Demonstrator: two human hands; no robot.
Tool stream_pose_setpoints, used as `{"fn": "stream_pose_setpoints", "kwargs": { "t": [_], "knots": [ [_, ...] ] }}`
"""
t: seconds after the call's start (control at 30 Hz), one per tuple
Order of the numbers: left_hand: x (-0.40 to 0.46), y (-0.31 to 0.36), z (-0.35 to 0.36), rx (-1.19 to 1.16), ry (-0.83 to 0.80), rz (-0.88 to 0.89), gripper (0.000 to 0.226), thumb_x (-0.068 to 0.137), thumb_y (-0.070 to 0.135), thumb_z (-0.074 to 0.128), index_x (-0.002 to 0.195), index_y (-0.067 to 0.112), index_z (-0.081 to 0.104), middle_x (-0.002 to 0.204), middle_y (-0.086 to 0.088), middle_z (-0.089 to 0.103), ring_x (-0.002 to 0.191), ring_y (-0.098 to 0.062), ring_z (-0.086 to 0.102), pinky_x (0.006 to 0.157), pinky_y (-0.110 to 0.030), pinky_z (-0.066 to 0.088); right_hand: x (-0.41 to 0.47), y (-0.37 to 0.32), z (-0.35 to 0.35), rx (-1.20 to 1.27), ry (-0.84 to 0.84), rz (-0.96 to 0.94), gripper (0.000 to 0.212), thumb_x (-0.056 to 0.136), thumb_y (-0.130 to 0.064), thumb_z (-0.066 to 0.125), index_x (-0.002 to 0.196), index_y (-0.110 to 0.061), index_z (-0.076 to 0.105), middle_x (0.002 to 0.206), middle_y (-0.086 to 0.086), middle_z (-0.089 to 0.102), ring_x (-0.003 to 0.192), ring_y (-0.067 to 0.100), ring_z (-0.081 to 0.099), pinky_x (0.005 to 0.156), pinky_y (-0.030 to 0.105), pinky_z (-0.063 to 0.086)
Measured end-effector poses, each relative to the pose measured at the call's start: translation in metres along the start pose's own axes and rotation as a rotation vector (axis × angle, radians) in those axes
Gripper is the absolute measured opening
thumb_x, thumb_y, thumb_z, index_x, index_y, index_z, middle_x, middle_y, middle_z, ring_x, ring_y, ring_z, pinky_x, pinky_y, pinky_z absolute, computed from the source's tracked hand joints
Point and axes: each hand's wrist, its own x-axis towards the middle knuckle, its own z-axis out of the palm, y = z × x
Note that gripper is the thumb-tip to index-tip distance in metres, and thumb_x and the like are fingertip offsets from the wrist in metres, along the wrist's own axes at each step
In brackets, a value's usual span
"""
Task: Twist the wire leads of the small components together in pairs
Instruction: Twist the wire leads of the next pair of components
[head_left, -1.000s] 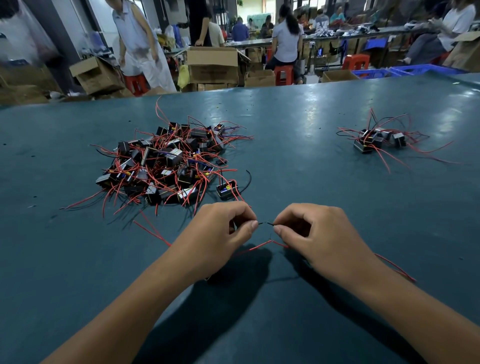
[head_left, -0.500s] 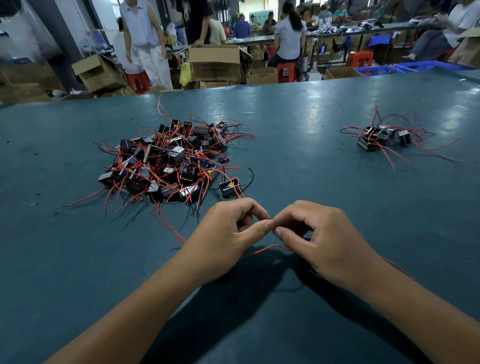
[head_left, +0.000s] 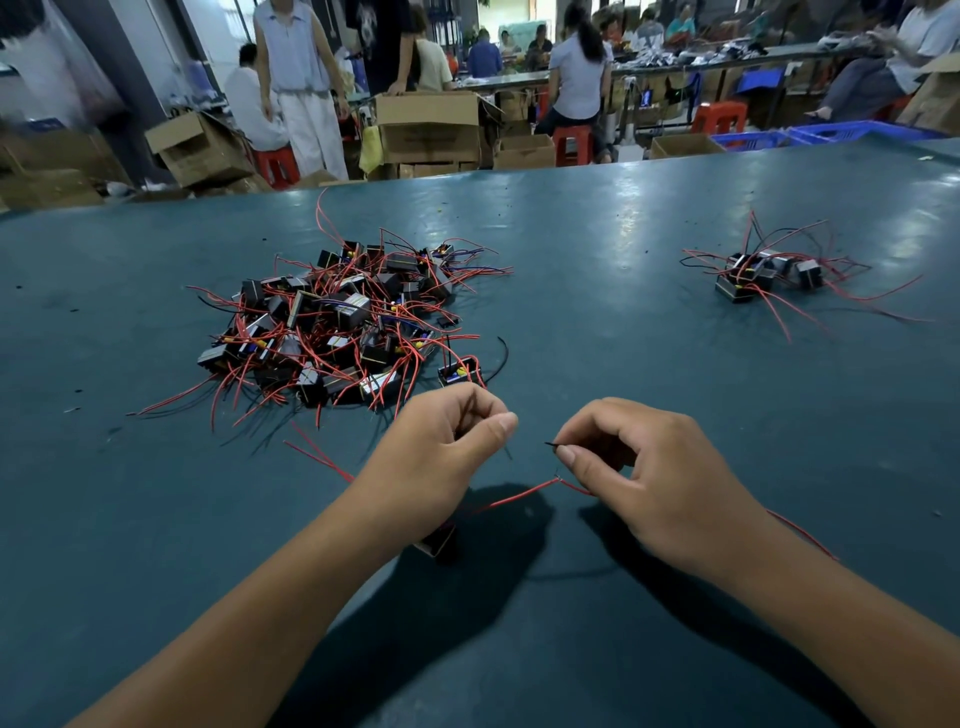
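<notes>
Two hands apart: right hand (head_left: 654, 478) pinches a black lead (head_left: 551, 445); left hand (head_left: 436, 457) seemingly pinches another.

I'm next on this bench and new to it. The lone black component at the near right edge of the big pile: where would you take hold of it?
Probably by the blocky body of the lone black component, pinched across its sides from above and from the near side. It sits apart from the big pile, so its near face is free; its thin leads would likely just bend.
</notes>
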Motion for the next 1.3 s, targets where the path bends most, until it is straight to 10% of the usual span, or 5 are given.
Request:
{"fn": "stream_pose_setpoints", "kwargs": {
  "t": [0.27, 0.67, 0.83, 1.3],
  "knots": [
    [-0.002, 0.005, -0.006, -0.021, -0.123, 0.131, 0.025, 0.081, 0.028, 0.075, 0.101, 0.014, 0.07, 0.058, 0.01, 0.036, 0.053, -0.008, 0.03, 0.051, -0.016, 0.027, 0.0, -0.003, -0.005, 0.025, -0.052, -0.039, 0.01, 0.089, -0.011, 0.069, 0.088, -0.021, 0.07, 0.08, -0.013, 0.064, 0.077, 0.009, 0.066, 0.069, 0.017, 0.048],
    [-0.004, 0.002, 0.002, 0.062, -0.06, 0.167, 0.017, 0.087, 0.029, 0.074, 0.079, 0.015, 0.07, 0.049, 0.011, 0.028, 0.05, -0.008, 0.022, 0.048, -0.021, 0.019, 0.0, -0.001, 0.002, 0.068, -0.028, -0.053, 0.004, 0.086, -0.026, 0.064, 0.084, -0.025, 0.068, 0.075, -0.009, 0.063, 0.071, 0.014, 0.06, 0.063, 0.022, 0.045],
    [-0.005, 0.006, 0.005, 0.012, -0.073, 0.116, 0.018, 0.089, 0.023, 0.074, 0.079, 0.007, 0.07, 0.056, -0.026, 0.043, 0.054, -0.017, 0.028, 0.049, -0.041, 0.02, 0.0, 0.0, 0.004, 0.077, -0.021, -0.047, 0.007, 0.089, -0.018, 0.067, 0.083, -0.023, 0.067, 0.073, -0.006, 0.062, 0.07, 0.016, 0.058, 0.063, 0.023, 0.044],
    [-0.003, 0.001, 0.005, 0.057, -0.039, 0.121, 0.017, 0.092, 0.02, 0.072, 0.078, 0.01, 0.068, 0.053, 0.011, 0.033, 0.05, -0.006, 0.025, 0.048, -0.02, 0.022, -0.001, -0.003, 0.004, 0.045, 0.007, -0.021, 0.012, 0.09, -0.014, 0.069, 0.081, -0.021, 0.065, 0.071, -0.009, 0.06, 0.068, 0.013, 0.057, 0.061, 0.016, 0.041]
  ]
}}
